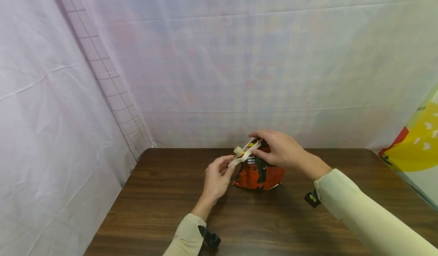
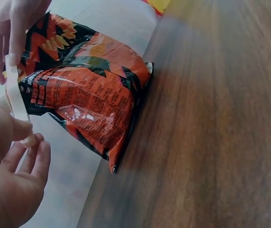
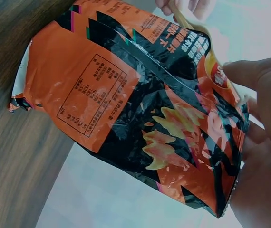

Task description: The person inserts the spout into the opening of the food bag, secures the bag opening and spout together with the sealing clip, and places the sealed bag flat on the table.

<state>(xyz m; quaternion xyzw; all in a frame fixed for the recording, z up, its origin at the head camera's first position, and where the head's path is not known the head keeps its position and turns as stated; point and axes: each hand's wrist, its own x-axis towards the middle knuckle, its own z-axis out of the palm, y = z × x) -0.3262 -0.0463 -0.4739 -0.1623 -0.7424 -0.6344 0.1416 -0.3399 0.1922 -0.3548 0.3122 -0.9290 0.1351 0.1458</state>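
An orange and black chip bag (image 1: 261, 174) stands on the brown table, its printed front plain in the right wrist view. Across its top lies a cream plastic bag clip (image 1: 247, 154) with a round spout-like knob (image 1: 237, 150). My left hand (image 1: 216, 177) pinches the clip's near left end between thumb and fingers. At the other end, my right hand (image 1: 282, 149) grips the clip together with the bag's top corner, thumb on the near side. The bag's top edge (image 3: 216, 78) runs along the clip. Whether the clip is fully closed cannot be seen.
The dark wood table (image 1: 164, 203) reaches back to a pale patterned curtain (image 1: 256, 66). White cloth (image 1: 51, 134) hangs along the left. A yellow and red printed cloth (image 1: 415, 142) is at the right edge. Dark wrist cameras (image 1: 210, 239) sit on both cuffs.
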